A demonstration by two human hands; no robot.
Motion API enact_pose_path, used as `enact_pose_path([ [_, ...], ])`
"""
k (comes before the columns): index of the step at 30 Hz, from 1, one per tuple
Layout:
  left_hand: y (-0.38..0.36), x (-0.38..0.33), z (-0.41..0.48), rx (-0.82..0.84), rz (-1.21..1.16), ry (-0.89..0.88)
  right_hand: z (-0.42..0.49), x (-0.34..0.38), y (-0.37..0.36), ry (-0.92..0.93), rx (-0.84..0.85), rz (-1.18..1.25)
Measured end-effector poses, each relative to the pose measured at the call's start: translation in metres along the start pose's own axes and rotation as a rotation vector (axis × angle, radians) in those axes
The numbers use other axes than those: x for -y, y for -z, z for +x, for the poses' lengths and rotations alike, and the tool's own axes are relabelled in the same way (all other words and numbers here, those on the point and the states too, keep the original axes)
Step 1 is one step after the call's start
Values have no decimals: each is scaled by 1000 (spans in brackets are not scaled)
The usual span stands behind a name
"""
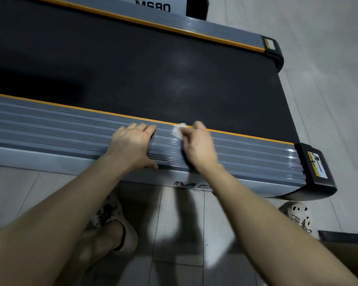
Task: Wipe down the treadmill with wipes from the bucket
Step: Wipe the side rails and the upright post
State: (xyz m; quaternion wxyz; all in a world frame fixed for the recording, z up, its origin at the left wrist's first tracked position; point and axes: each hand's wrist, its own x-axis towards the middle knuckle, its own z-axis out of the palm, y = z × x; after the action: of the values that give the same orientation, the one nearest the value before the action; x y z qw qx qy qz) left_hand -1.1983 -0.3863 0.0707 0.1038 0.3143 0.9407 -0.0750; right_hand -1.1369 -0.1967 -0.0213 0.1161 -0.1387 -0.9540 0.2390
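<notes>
- Left forearm and right forearm: bare, entering from the bottom edge and reaching forward to the treadmill.
- Treadmill: low deck lying across the view, its rear end to the right.
- Belt: black running surface between two grey ribbed rails.
- Floor: pale tiles around and beneath the deck.
- Near rail: ribbed grey step edged by an orange strip on the belt side; both hands lie on it.
- End cap: black, at the rail's right end, bearing a yellow label.
- Shoes: left shoe and right shoe, light-coloured, on the tiles just beside the deck.
- Left hand: flat on the near rail, fingers straight and together, thumb hooked over the outer edge.
- Right hand: motion-blurred, fingers curled round the wipe, just beside the left hand.
- Wipe: small white wad, pressed on the near rail close to the orange strip, showing past the right fingertips.
</notes>
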Motion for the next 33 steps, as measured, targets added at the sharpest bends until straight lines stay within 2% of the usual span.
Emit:
enact_pose_path([
  [2, 5, 3, 0, 70, 4, 50, -19, -55, 25, -135, -67, -65],
  [5, 7, 10, 0, 145, 15, 107, -48, -131, 61, -436, -124, -132],
  [7, 6, 14, -1, 164, 12, 139, -62, -156, 73, -590, -141, -123],
  [9, 6, 17, -3, 177, 10, 146, -66, -148, 73, -652, -157, -111],
  [11, 7, 16, -3, 201, 11, 134, -62, -112, 62, -634, -151, -92],
  [16, 12, 17, 2, 220, 12, 127, -20, 11, 9, -208, -19, 35],
  [18, 18, 24, 10, 257, 44, 67, -7, 40, -5, -127, -15, 87],
  [23, 22, 46, 39, 393, 78, -1, 0, 34, -11, -75, -84, 263],
  [26, 17, 50, 57, 442, 79, -91, 2, 36, -9, -96, -67, 240],
  [33, 15, 44, 81, 399, 202, -294, 6, 44, -9, -194, -68, 198],
])
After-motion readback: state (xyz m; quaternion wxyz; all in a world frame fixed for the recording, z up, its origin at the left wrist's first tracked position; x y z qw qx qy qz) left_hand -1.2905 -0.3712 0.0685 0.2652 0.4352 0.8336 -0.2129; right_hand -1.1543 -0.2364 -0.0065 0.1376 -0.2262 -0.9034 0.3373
